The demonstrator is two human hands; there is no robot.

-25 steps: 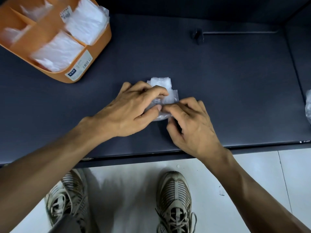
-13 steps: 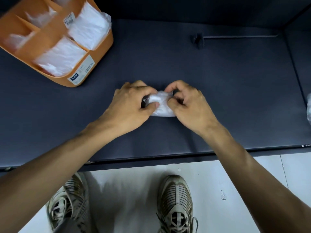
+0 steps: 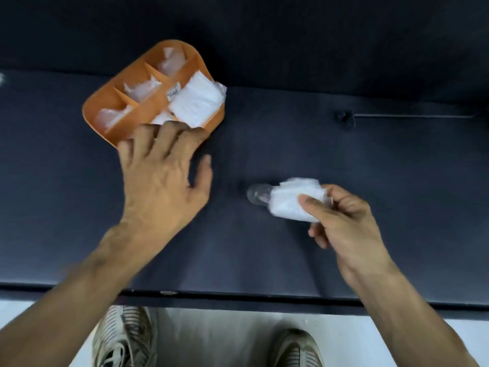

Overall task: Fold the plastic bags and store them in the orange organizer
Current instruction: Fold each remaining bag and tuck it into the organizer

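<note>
Over the dark table (image 3: 264, 247) — right hand (image 3: 341, 226) pinches folded bag (image 3: 291, 202); left hand (image 3: 161, 176) spread at the organizer (image 3: 105, 109).

One orange organizer (image 3: 148, 107) sits on the one dark worktop (image 3: 370, 181). Five folded bags show inside it, one partly hidden. One more folded plastic bag (image 3: 293, 202) is outside it. Two hands, left hand (image 3: 164, 178) and right hand (image 3: 344, 226). Two shoes (image 3: 124, 337) show below.
</note>
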